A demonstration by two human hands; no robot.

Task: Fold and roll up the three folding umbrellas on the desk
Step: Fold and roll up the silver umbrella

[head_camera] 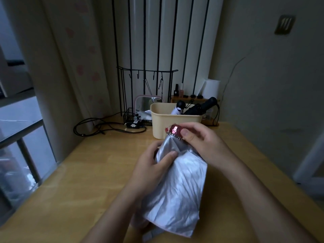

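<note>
A silver folding umbrella [177, 190] lies between my arms over the wooden desk [73, 181], its cloth loose and creased, its pink tip cap [174, 130] pointing away from me. My left hand [152, 163] grips the cloth just below the tip. My right hand [201, 139] pinches the pink cap from the right side. A black folded umbrella [199, 107] and a white one with a black knob [178, 109] stand in the beige tub [168, 125] behind the tip.
Behind the tub stand a black wire rack [147, 81], a small wire basket [133, 118], a pink mirror [145, 102] and a shelf with bottles [184, 97]. Black cables [105, 127] trail at the desk's far left. A window lies left, a wall right.
</note>
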